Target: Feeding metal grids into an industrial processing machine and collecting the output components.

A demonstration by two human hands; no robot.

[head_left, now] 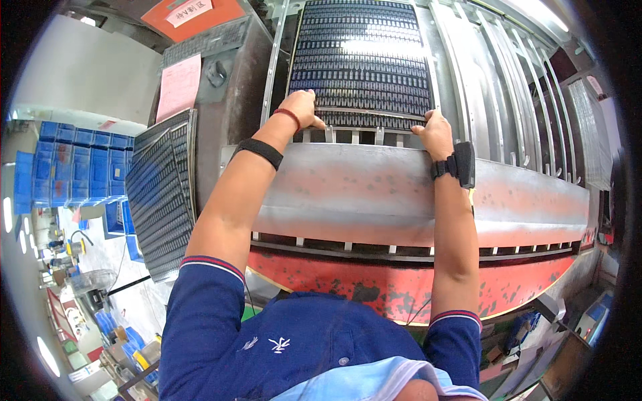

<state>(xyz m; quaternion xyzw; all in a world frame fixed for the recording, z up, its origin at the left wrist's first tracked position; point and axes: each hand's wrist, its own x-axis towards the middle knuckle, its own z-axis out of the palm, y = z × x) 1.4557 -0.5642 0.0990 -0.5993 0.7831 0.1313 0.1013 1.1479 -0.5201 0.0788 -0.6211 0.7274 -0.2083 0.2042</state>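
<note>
A large dark rectangular panel [361, 67], covered in rows of small repeated rectangular pieces, lies on the metal bed of a machine in front of me. My left hand [302, 111] grips its near left corner, thumb bent in along the near edge and fingers over the side. At the near right corner my right hand [436, 134] holds the panel the same way, its thumb pointing inward. Bright light glares off the panel's far part. Beneath its near edge, short metal tabs [354, 136] stick out above a worn silver and red machine front [348, 194].
Long metal rails [518, 87] run away from me on the right. Similar dark panels [160, 194] lean in a stack at the left, below a pink paper sheet [179, 87]. Blue bins [80, 164] are stacked farther left. A red rim [401, 287] curves close to my body.
</note>
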